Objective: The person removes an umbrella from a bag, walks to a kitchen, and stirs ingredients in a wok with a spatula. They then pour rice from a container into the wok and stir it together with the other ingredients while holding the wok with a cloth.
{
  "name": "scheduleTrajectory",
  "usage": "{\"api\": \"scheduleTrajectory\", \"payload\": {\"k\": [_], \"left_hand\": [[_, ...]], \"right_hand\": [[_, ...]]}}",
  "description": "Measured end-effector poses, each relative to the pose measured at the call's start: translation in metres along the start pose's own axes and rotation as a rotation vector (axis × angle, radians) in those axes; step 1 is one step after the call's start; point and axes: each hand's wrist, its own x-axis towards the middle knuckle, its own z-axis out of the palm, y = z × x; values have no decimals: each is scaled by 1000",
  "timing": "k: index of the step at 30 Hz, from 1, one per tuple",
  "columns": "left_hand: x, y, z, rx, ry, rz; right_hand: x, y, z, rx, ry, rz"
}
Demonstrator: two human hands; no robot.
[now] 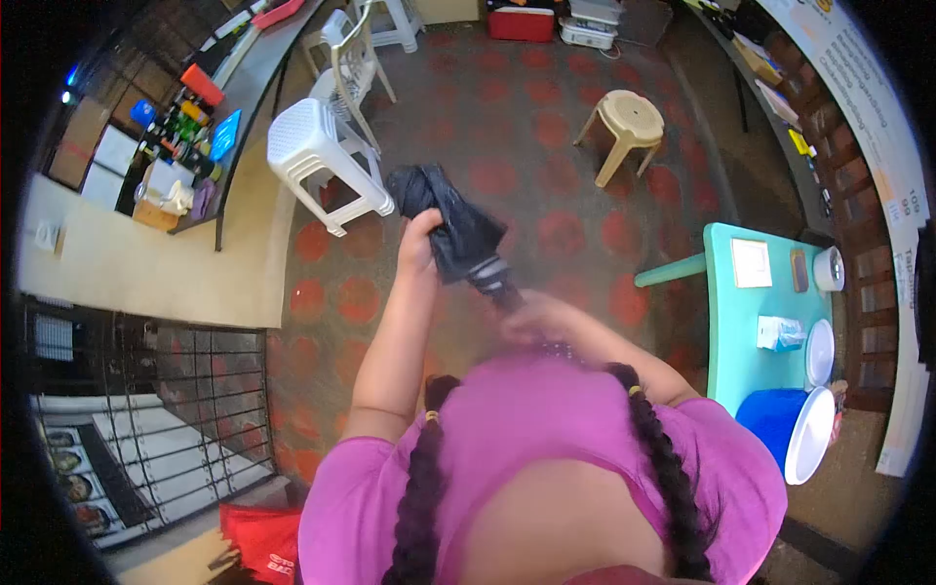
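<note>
Gripping the black folded fabric umbrella (pixel 458 229) around its bunched cloth, the left hand (pixel 421 242) is closed fully on it; the right hand (pixel 534 320), a little blurred, is wrapped around its near handle end; the umbrella is held over the floor, between the white plastic stool (pixel 322 156) at far left and the turquoise table (pixel 726 322) at right.

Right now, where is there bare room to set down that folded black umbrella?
The folded black umbrella fits best on the red-patterned floor between the white plastic stool and the round beige plastic stool. The turquoise table has a bare strip along the edge facing them. Crowded: the grey counter of bottles, the table's wall side with white dishes.
</note>
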Motion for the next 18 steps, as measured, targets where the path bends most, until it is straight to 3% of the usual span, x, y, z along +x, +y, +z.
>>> {"api": "scheduleTrajectory", "payload": {"k": [1, 2, 3, 4, 8, 9, 11, 13, 15, 17, 18], "left_hand": [[22, -4, 0, -1, 1, -16], [45, -8, 6, 54, 75, 31], [67, -13, 12, 111, 149, 77], [87, -19, 18, 36, 221, -1], [178, -44, 41, 31, 184, -100], [203, -47, 46, 38, 148, -123], [250, -49, 60, 55, 84, -167], [290, -55, 83, 22, 112, -222], [343, -67, 102, -24, 96, -261], [387, -79, 110, -51, 106, -202], [408, -85, 117, -80, 157, -209]], "right_hand": [[12, -14, -6, -355, 244, -173], [19, -28, -17, -348, 254, -173], [24, -40, -29, -736, 507, -446], [28, -48, -41, -1121, 761, -713], [54, -88, -131, -1031, 722, -520], [59, -106, -156, -740, 522, -341], [65, -154, -210, -439, 301, -163], [60, -207, -254, -16, -138, 180], [64, -243, -298, -8, -159, 144], [77, -277, -343, 381, -402, 234], [86, -293, -358, 386, -408, 238]]}}
